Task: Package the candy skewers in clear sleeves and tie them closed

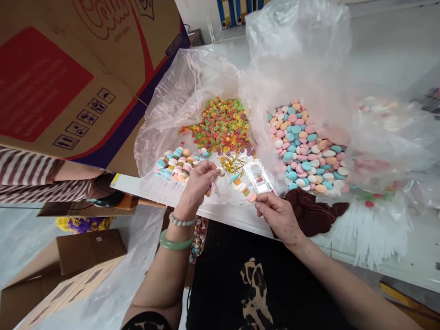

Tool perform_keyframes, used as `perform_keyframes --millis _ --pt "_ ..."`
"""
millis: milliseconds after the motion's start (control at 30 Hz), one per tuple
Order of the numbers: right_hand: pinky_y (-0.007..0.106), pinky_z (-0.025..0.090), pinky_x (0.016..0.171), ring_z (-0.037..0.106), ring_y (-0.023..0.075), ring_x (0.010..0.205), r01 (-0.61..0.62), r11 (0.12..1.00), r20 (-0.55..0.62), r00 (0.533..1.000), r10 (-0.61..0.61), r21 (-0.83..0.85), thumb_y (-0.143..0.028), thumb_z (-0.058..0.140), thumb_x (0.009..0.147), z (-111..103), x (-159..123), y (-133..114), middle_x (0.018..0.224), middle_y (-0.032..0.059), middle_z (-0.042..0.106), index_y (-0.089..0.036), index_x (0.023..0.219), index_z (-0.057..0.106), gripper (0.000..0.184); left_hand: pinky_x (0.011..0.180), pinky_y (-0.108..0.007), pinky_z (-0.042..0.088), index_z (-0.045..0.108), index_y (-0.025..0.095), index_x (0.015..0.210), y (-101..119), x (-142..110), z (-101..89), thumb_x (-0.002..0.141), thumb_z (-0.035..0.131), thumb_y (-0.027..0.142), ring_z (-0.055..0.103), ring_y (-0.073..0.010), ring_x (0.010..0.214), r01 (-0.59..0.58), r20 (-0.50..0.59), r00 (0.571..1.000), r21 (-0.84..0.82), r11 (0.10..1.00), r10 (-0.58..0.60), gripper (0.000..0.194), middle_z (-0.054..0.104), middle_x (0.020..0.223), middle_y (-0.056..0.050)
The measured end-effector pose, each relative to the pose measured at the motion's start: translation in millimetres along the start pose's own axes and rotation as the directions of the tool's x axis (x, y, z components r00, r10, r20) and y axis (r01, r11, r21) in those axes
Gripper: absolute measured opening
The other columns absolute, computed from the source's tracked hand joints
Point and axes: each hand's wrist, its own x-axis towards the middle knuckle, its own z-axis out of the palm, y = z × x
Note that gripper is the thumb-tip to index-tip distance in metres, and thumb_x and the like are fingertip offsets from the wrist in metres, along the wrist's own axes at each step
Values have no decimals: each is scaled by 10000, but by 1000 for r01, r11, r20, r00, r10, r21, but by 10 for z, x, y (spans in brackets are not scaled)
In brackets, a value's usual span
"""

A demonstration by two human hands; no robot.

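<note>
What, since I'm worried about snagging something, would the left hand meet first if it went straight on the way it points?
Probably the gold strips, just beyond the left hand, though depth is unclear and it might pass above them.

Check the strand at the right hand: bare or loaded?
Loaded: the strand at the right hand shows several coloured pieces lined up in a row.
</note>
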Motion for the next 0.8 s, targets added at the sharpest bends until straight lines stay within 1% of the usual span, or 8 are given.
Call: perform_keyframes --millis 67,167,267,367,533,633,733,800 --pt "236 378 514 455 107 483 11 1000 30 999 -11 -10 -346 570 803 42 -11 3 572 -39 560 -213 764 634 153 386 -184 261 539 186 678 -129 -201 42 673 771 283 388 -51 386 20 32 999 -187 982 -14 251 496 532 59" --pt "239 398 546 479 112 508 31 998 70 997 -27 -61 -329 564 815 82 -34 56 582 -37 565 -216 767 640 144 364 -176 240 604 194 783 -341 -400 113 677 791 312 349 -38 350 5 -11 1000 -288 958 -8 245 429 473 97" --pt "243 421 593 526 127 567 71 987 98 994 -57 -141 -314 551 834 92 -59 105 612 -27 583 -224 780 649 143 353 -193 246 690 173 897 -485 -473 129 669 796 343 364 -38 344 38 -15 999 -354 934 -47 304 511 509 74" --pt "245 435 618 552 134 601 136 968 116 987 -114 -210 -320 542 851 109 -81 119 651 -16 609 -228 782 656 162 338 -210 240 723 160 878 -547 -483 107 646 800 353 364 -47 330 71 -52 993 -426 902 -102 312 540 514 58" --pt "255 459 642 581 146 610 171 946 131 981 -140 -276 -328 534 855 171 -89 125 681 -3 643 -231 798 672 179 468 -216 385 767 191 815 -588 -501 93 656 792 290 505 -86 511 -62 -202 979 -360 931 -13 189 639 640 15" --pt "253 453 637 577 146 607 170 937 133 982 -135 -304 -323 528 862 188 -78 139 675 -5 641 -232 814 680 184 578 -236 448 784 203 810 -631 -510 89 677 779 267 581 -135 660 -90 -238 971 -294 952 19 148 688 712 -9" --pt "246 435 614 563 140 597 182 933 141 979 -145 -311 -314 533 865 195 -67 145 661 -8 630 -226 798 676 181 612 -243 461 788 206 832 -674 -516 72 702 765 271 587 -137 676 -85 -254 967 -299 950 7 147 708 754 -15" --pt "245 433 616 566 140 602 182 933 140 980 -144 -310 -311 535 868 200 -60 147 666 -7 634 -222 798 675 179 609 -243 462 792 204 846 -687 -529 63 712 760 284 588 -135 667 -62 -226 974 -308 949 -10 159 717 766 -22"
